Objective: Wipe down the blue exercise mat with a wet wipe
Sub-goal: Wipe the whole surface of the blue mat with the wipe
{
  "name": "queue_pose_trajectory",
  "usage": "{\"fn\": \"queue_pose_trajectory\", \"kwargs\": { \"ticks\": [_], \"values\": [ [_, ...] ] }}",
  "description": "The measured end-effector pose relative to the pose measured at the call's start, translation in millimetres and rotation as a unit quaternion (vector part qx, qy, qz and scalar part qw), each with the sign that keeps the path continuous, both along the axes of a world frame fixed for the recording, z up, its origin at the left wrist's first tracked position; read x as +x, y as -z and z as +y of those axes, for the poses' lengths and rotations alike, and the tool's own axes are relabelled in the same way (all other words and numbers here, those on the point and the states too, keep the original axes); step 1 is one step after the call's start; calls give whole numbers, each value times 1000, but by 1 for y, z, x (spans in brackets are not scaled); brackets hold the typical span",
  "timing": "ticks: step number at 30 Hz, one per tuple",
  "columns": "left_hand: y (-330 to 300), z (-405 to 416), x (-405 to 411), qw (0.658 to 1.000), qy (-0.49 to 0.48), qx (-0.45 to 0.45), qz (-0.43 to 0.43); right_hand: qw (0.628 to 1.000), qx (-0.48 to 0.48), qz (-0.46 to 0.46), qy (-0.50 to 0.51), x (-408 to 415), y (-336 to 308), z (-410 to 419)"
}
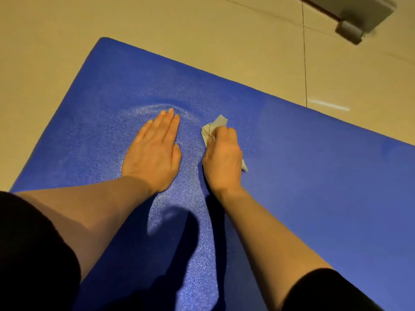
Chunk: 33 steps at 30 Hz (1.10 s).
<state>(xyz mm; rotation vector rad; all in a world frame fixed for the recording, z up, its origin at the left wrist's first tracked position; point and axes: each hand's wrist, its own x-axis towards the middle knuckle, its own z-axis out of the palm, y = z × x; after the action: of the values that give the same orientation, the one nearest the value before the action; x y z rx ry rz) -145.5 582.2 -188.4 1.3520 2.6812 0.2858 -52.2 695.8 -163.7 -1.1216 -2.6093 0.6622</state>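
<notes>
The blue exercise mat (303,176) lies flat on the floor and fills most of the view. My left hand (155,151) rests palm down on the mat, fingers straight and together. Just to its right, my right hand (223,158) grips a crumpled pale wet wipe (212,127) and holds it against the mat. One end of the wipe sticks out past my knuckles, another corner shows at the right of my hand. A shiny damp patch spreads on the mat around my left hand and down between my forearms.
Beige tiled floor (202,30) surrounds the mat beyond its far and left edges. The mat's far left corner (103,39) is in view. A grey piece of furniture or fitting (359,16) stands at the top right. Dark sleeves cover my upper arms.
</notes>
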Motion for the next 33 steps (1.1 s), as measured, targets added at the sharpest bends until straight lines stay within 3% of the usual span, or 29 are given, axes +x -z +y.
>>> {"fn": "queue_pose_trajectory", "kwargs": {
  "ticks": [3,6,8,13,16,20,24,29,33],
  "values": [
    [0,0,-1,1000,4,3,5,999,26,25,-40,10,-4,-4],
    [0,-1,-3,1000,1,10,9,989,146,3,7,20,-4,-15],
    [0,-1,-3,1000,0,14,12,986,168,-5,19,20,-2,-23],
    [2,-1,-3,1000,2,9,9,990,19,-141,-20,8,7,-42],
    [2,-2,-2,1000,2,11,5,986,-10,-168,-7,2,8,-42],
    [4,-5,0,1000,9,6,8,990,-24,-139,-10,17,2,-68],
    [0,-2,2,1000,5,4,-1,989,-29,-118,-88,46,4,-52],
    [-2,-5,-2,1000,5,-7,-2,994,-50,-88,-48,44,9,-19],
    [-4,-5,-5,1000,11,-6,0,977,59,-120,-163,105,8,-67]
  ]
}}
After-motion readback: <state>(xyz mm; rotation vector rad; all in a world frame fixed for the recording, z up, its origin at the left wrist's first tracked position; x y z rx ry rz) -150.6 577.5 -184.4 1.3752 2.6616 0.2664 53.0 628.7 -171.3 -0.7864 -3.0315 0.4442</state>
